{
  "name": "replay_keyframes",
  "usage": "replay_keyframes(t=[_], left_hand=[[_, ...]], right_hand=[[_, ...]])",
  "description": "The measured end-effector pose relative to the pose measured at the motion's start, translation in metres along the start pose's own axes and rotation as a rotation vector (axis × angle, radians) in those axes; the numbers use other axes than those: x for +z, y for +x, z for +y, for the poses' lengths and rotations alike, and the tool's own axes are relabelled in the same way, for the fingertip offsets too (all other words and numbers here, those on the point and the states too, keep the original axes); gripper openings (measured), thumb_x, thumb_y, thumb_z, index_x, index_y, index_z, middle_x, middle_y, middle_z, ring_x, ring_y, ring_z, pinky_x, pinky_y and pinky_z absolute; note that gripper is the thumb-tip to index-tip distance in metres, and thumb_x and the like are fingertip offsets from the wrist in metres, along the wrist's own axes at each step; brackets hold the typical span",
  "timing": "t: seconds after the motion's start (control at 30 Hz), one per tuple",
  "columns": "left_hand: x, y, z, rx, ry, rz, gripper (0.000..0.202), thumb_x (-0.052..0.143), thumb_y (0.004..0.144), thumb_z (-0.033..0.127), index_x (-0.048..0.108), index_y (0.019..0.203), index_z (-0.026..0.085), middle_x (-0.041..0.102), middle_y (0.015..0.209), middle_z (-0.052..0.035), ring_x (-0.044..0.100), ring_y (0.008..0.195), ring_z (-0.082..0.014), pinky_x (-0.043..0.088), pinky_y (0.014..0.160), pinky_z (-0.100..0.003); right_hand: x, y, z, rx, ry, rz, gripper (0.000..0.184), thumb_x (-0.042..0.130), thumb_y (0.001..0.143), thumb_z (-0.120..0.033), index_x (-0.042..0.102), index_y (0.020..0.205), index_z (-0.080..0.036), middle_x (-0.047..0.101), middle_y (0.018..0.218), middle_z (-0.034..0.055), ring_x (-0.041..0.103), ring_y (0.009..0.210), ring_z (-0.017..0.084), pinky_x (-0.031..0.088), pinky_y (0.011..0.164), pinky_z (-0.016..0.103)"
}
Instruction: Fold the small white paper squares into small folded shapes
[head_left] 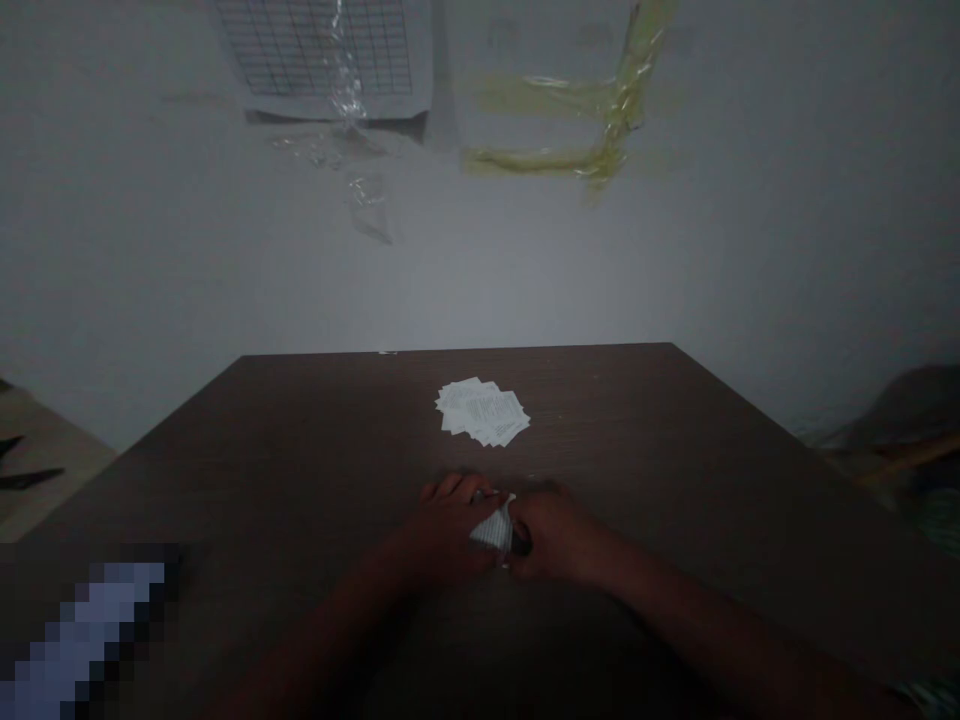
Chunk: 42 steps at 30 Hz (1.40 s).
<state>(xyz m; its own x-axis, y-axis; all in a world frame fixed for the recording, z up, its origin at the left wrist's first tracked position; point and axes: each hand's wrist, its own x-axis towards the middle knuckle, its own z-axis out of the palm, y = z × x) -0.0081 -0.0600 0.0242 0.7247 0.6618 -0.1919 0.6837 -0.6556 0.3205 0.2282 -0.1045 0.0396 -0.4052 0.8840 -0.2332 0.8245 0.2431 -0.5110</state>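
Note:
My left hand and my right hand meet near the front middle of a dark brown wooden table. Between them they pinch a small printed white paper slip, which looks folded or bent upward. Both hands have their fingers curled onto it. Farther back on the table lies a loose pile of several similar white printed slips, apart from my hands.
A pale wall rises behind the table, with a grid sheet and yellowish tape strips stuck to it. A blurred pixelated patch covers the lower left. Dim clutter lies off the table's right edge.

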Motion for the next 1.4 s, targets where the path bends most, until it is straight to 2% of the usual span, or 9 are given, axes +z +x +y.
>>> replay_keyframes(t=[0.2, 0.4, 0.53, 0.67, 0.8, 1.0, 1.23, 1.33, 1.4], left_hand=[[-0.002, 0.001, -0.001, -0.026, -0.021, -0.031, 0.082, 0.094, 0.106, 0.046, 0.072, 0.185, 0.035, 0.072, 0.183, -0.0156, 0.061, 0.172, -0.0493, 0.052, 0.143, -0.071], [-0.004, 0.002, 0.002, -0.032, -0.031, -0.025, 0.081, 0.094, 0.106, 0.046, 0.072, 0.183, 0.033, 0.073, 0.181, -0.0153, 0.062, 0.171, -0.0472, 0.051, 0.143, -0.066], [-0.007, 0.002, 0.003, -0.045, -0.052, -0.042, 0.089, 0.096, 0.103, 0.043, 0.070, 0.187, 0.032, 0.072, 0.183, -0.0171, 0.060, 0.174, -0.0508, 0.050, 0.144, -0.071], [-0.004, 0.003, 0.000, -0.033, -0.083, -0.017, 0.093, 0.099, 0.101, 0.046, 0.071, 0.188, 0.033, 0.072, 0.184, -0.0182, 0.060, 0.175, -0.0546, 0.049, 0.145, -0.075], [-0.002, 0.005, -0.004, -0.035, -0.078, -0.015, 0.092, 0.101, 0.100, 0.047, 0.072, 0.187, 0.035, 0.072, 0.183, -0.0171, 0.061, 0.175, -0.0538, 0.050, 0.145, -0.072], [-0.004, 0.005, 0.000, -0.054, -0.027, -0.037, 0.086, 0.098, 0.103, 0.047, 0.073, 0.184, 0.033, 0.072, 0.181, -0.0172, 0.063, 0.171, -0.0516, 0.053, 0.141, -0.071], [-0.003, 0.002, 0.000, -0.047, -0.052, -0.022, 0.081, 0.097, 0.104, 0.042, 0.075, 0.181, 0.032, 0.073, 0.178, -0.0160, 0.062, 0.171, -0.0480, 0.051, 0.144, -0.068], [-0.002, 0.002, -0.001, -0.045, -0.056, -0.030, 0.080, 0.098, 0.103, 0.041, 0.076, 0.180, 0.033, 0.073, 0.179, -0.0158, 0.062, 0.172, -0.0497, 0.050, 0.144, -0.071], [-0.003, 0.002, -0.001, -0.033, -0.069, -0.026, 0.079, 0.097, 0.103, 0.042, 0.077, 0.179, 0.034, 0.074, 0.179, -0.0154, 0.062, 0.170, -0.0501, 0.051, 0.143, -0.073]], right_hand=[[0.001, -0.003, -0.004, 0.000, -0.028, -0.001, 0.012, 0.103, 0.093, -0.023, 0.092, 0.099, -0.023, 0.086, 0.089, -0.0014, 0.066, 0.074, 0.017, 0.040, 0.076, 0.032], [-0.003, 0.009, 0.001, 0.084, -0.047, 0.041, 0.013, 0.102, 0.095, -0.026, 0.093, 0.104, -0.023, 0.085, 0.093, 0.0008, 0.067, 0.079, 0.020, 0.038, 0.078, 0.033], [-0.014, 0.022, 0.011, 0.225, -0.105, 0.113, 0.009, 0.095, 0.099, -0.022, 0.091, 0.107, -0.021, 0.086, 0.102, 0.0044, 0.073, 0.090, 0.022, 0.040, 0.080, 0.034], [-0.023, 0.032, 0.018, 0.268, -0.129, 0.144, 0.013, 0.094, 0.104, -0.028, 0.089, 0.112, -0.020, 0.087, 0.108, 0.0070, 0.073, 0.095, 0.025, 0.038, 0.079, 0.035], [-0.022, 0.028, 0.014, 0.252, -0.137, 0.143, 0.014, 0.095, 0.105, -0.030, 0.089, 0.112, -0.019, 0.088, 0.107, 0.0074, 0.073, 0.092, 0.024, 0.039, 0.079, 0.035], [-0.015, 0.009, 0.000, 0.100, -0.118, 0.003, 0.015, 0.103, 0.096, -0.032, 0.094, 0.106, -0.024, 0.093, 0.104, 0.0030, 0.079, 0.090, 0.024, 0.044, 0.082, 0.034], [-0.012, 0.000, -0.014, 0.026, -0.157, -0.048, 0.030, 0.103, 0.099, -0.039, 0.098, 0.125, -0.025, 0.099, 0.120, 0.0100, 0.090, 0.107, 0.033, 0.058, 0.101, 0.041], [-0.009, -0.001, -0.016, 0.023, -0.177, -0.034, 0.022, 0.103, 0.098, -0.036, 0.098, 0.118, -0.026, 0.098, 0.113, 0.0089, 0.090, 0.104, 0.033, 0.059, 0.106, 0.043], [-0.007, -0.001, -0.014, 0.028, -0.154, -0.024, 0.020, 0.105, 0.094, -0.034, 0.098, 0.111, -0.027, 0.096, 0.106, 0.0069, 0.088, 0.098, 0.031, 0.059, 0.100, 0.041]])
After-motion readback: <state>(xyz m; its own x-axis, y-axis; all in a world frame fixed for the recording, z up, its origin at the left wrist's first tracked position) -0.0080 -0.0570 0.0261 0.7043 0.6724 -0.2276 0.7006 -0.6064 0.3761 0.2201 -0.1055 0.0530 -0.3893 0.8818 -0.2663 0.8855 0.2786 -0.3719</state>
